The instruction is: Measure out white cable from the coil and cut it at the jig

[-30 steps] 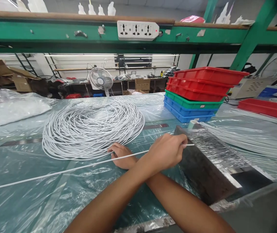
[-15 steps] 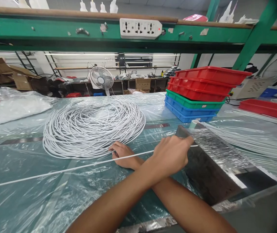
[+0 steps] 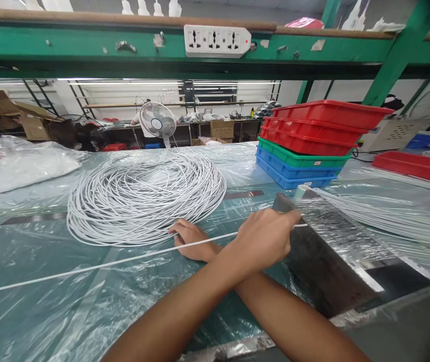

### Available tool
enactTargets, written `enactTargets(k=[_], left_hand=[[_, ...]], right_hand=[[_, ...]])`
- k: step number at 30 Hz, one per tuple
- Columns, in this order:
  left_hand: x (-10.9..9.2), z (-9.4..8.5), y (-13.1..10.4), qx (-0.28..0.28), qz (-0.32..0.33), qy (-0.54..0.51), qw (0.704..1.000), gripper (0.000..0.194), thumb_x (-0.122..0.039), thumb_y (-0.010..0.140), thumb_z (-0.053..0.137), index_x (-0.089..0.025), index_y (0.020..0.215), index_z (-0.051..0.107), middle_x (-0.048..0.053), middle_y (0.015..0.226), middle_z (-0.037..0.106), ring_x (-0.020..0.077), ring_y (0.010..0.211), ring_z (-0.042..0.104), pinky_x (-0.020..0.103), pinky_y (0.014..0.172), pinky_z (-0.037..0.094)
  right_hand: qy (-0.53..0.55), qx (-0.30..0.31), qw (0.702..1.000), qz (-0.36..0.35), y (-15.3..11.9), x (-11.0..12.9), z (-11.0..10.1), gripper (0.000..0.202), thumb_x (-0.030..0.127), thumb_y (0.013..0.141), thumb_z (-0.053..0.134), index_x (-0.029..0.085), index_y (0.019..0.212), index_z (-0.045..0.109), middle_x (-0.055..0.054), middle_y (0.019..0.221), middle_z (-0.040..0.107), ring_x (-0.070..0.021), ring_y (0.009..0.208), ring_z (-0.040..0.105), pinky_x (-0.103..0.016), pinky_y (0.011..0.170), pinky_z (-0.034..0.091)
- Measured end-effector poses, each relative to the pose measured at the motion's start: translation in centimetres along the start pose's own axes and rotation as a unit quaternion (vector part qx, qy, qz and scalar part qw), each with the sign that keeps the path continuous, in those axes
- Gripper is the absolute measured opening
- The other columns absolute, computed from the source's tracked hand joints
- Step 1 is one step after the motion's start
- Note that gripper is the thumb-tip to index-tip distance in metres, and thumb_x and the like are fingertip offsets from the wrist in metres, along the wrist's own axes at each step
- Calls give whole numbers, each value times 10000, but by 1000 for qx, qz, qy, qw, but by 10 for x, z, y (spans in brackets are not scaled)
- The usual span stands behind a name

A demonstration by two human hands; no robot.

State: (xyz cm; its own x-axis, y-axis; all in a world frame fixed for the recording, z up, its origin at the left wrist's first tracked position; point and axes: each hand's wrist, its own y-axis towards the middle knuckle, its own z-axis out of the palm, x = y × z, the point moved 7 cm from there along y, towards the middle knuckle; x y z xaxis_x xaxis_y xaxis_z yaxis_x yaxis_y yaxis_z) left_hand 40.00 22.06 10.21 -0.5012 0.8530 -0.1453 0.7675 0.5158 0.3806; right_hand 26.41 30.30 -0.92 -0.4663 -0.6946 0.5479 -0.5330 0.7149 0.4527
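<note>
My arms cross, the left forearm over the right. My left hand [image 3: 265, 236] is closed around a long white cable [image 3: 124, 260], whose short end pokes out past the fingers beside a dark metal block [image 3: 324, 261]. From this hand the cable runs away to the left edge of the view, passing in front of my right wrist. My right hand [image 3: 191, 240] lies at the near right edge of a big coil of white cable [image 3: 139, 211]. Its fingertips touch the outer strands, with the thumb and forefinger apart.
Stacked red, green and blue trays [image 3: 305, 151] stand behind the metal block. Cut white cables [image 3: 388, 216] lie to its right, near a red tray [image 3: 414, 168]. A clear plastic bag [image 3: 26, 163] sits at the left. A green shelf beam [image 3: 87, 45] with a power strip [image 3: 217, 41] crosses above.
</note>
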Motion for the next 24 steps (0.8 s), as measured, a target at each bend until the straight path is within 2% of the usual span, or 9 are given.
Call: enactTargets(k=[5, 10, 19, 21, 23, 24], left_hand=[[0, 1, 0, -8, 4, 2, 1000, 135, -78, 909, 601, -163, 924, 497, -6, 679, 458, 171, 630, 491, 235, 485, 144], [1, 2, 0, -9, -9, 6, 1000, 152, -86, 907, 620, -159, 901, 487, -11, 664, 449, 170, 604, 477, 239, 481, 119], [-1, 4, -2, -51, 4, 21, 998, 202, -86, 886, 640, -143, 866, 446, -19, 698, 474, 171, 597, 485, 242, 486, 106], [-2, 4, -2, -49, 4, 23, 999, 194, -86, 889, 632, -143, 869, 448, -18, 701, 475, 170, 591, 480, 230, 484, 124], [-3, 4, -1, -47, 4, 23, 999, 178, -89, 896, 620, -144, 872, 453, -16, 707, 474, 168, 589, 474, 218, 483, 150], [-4, 4, -1, -46, 3, 23, 999, 168, -91, 900, 614, -146, 876, 457, -15, 710, 472, 167, 590, 473, 214, 483, 163]], right_hand=[[4, -7, 1000, -4, -1, 1, -1, 235, 132, 791, 484, 221, 988, 574, -21, 1040, 549, -178, 857, 563, -270, 753, 401], [16, -3, 1000, -7, 0, 1, -1, 238, 123, 786, 483, 217, 986, 571, -26, 1052, 543, -188, 896, 561, -273, 767, 394], [80, 19, 997, 16, 1, -2, 2, 218, 109, 780, 500, 207, 965, 559, -35, 1070, 513, -173, 913, 505, -288, 829, 359], [108, 31, 993, 38, 2, -3, 2, 176, 135, 802, 496, 192, 955, 562, -45, 1053, 514, -168, 913, 489, -287, 831, 350], [147, 59, 985, 71, 3, -4, 5, 122, 219, 860, 463, 170, 907, 565, -46, 946, 532, -158, 854, 490, -270, 779, 363], [172, 86, 977, 89, 3, -4, 9, 208, 293, 904, 412, 159, 871, 568, -42, 859, 538, -150, 792, 497, -258, 727, 373]])
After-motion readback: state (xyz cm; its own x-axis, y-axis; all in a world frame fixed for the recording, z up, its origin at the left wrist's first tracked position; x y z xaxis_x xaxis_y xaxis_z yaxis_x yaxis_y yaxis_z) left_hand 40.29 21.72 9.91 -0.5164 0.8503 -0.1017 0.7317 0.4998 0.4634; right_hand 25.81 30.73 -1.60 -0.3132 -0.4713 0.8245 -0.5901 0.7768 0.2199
